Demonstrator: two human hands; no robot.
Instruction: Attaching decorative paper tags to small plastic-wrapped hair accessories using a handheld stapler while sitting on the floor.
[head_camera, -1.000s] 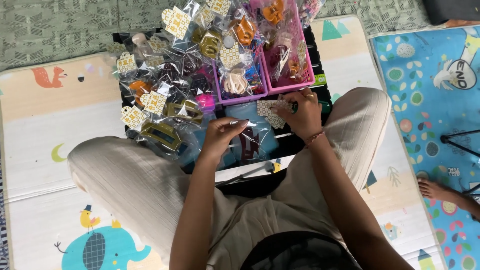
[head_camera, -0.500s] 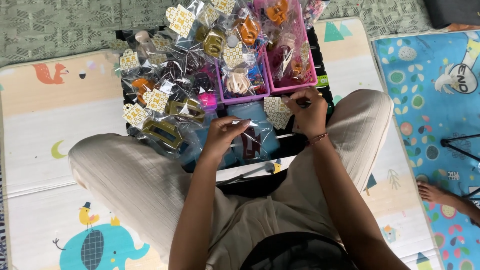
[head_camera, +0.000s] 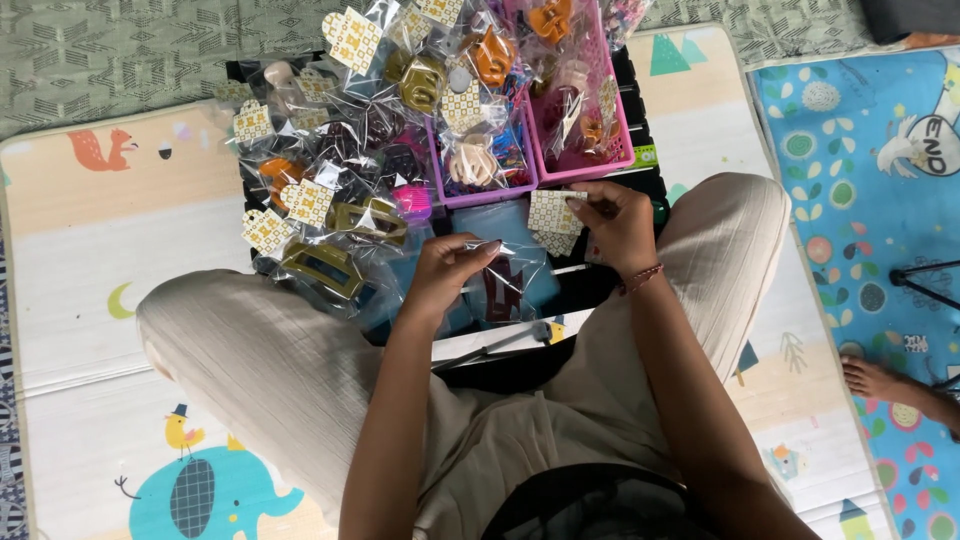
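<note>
**A:** Entry one, what is in hand?

**B:** My left hand is pinched shut on the top edge of a clear cellophane bag holding a dark maroon plastic hair claw; the bag lies across my lap, just below the purple plastic basket. My right hand is closed, thumb and fingertips gripping a yellow-and-white patterned card header, which hangs just beside the bag's mouth.

**A:** Step?

**B:** By my reckoning, fitting the card to the bag top: bag filled, header not yet seated.

**A:** Next move requires?

**B:** Bringing the card over the bag's edge squarely while I keep the cellophane taut, I judge.

**A:** Stock nearby?

**B:** Heap of bagged, carded hair claws to my left on the black tray; pink plastic basket beside the purple one, both filled.
</note>
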